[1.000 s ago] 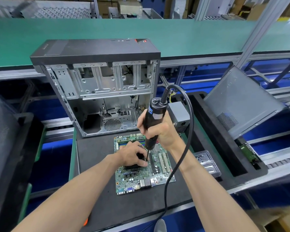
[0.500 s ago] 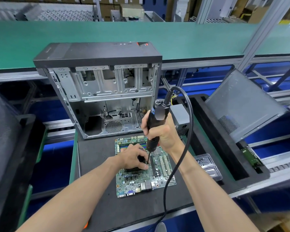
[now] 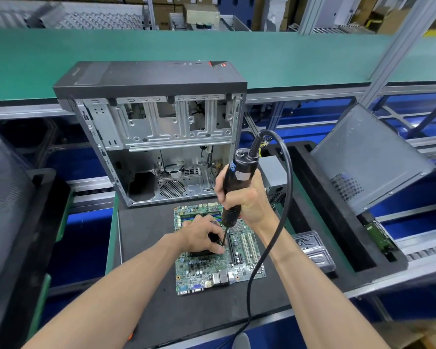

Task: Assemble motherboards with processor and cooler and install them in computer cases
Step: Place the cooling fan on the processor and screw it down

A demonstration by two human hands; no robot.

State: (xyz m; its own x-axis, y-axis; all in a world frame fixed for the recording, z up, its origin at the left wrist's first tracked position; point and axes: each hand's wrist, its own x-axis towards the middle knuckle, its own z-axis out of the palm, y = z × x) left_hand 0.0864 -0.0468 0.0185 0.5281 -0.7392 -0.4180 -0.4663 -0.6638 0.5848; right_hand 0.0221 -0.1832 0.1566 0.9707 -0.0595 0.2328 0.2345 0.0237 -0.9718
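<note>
1. against the earlier frames the whole scene sits a little lower in view; the black electric screwdriver with its thick black cable (image 3: 238, 183) has stayed in place, its bit still at the same spot on the board, and the left hand has stayed over the cooler.
2. the right hand (image 3: 247, 200) has its grip wrapped tight round the screwdriver's barrel, thumb toward the viewer, the tool near upright and leaning slightly right at the top; its thin bit comes down just beside the left fingertips.
3. the left hand (image 3: 203, 235) lies palm down on the black finned cooler (image 3: 199, 253), its grip narrow, fingers curled over the cooler's top and right edge; the forearm reaches in from the lower left.
4. the green rectangular motherboard (image 3: 219, 270) lies flat on the black mat of the worktop (image 3: 146, 248), with the cooler on its middle.
5. the open black-topped steel computer case (image 3: 156, 137) stands upright just behind the board, its bare interior facing the viewer.
6. a clear plastic tray (image 3: 315, 250) lies to the right of the board, and a grey metal side panel (image 3: 368, 157) leans tilted further right.
</note>
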